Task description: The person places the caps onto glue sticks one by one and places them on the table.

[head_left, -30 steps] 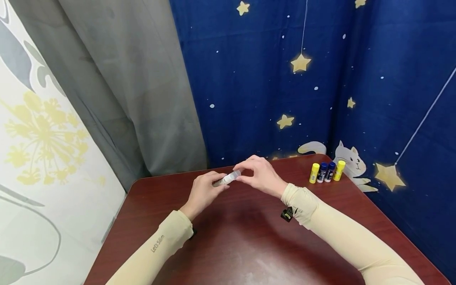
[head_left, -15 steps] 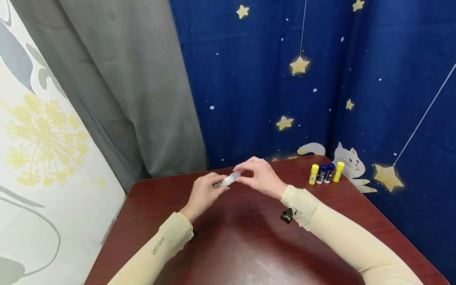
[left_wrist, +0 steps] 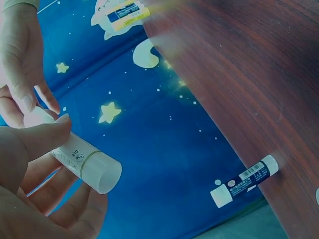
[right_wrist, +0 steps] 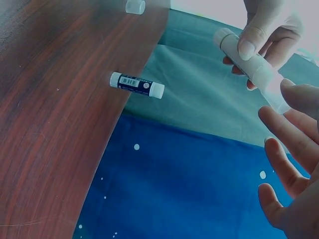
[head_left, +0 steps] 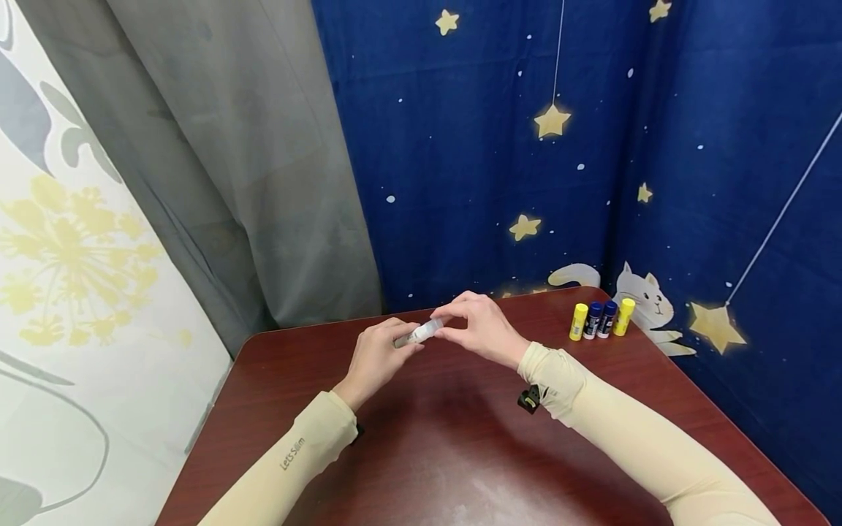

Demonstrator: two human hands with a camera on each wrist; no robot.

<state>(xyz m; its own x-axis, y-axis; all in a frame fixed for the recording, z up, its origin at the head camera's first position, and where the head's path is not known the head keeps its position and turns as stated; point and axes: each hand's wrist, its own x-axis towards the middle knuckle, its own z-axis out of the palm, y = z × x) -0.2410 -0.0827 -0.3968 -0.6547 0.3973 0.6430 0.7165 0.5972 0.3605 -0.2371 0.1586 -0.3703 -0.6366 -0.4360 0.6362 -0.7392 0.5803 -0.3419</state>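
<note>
A white glue stick (head_left: pixel 424 332) with a translucent cap is held up over the table, tilted, between both hands. My left hand (head_left: pixel 376 354) grips its body, thumb on one side and fingers on the other. In the left wrist view the glue stick (left_wrist: pixel 79 157) shows small print and a white base. My right hand (head_left: pixel 483 329) pinches the translucent cap (right_wrist: pixel 273 94) between thumb and index finger, its other fingers spread apart. Whether the cap is fully seated on the body cannot be told.
Yellow glue sticks (head_left: pixel 579 322) and navy ones (head_left: pixel 593 320) stand in a row at the table's (head_left: pixel 460 453) far right corner. Another navy glue stick (right_wrist: pixel 137 85) is near the table's edge, with a loose clear cap (right_wrist: pixel 135 6) beyond it. Curtains (head_left: pixel 460 146) hang behind.
</note>
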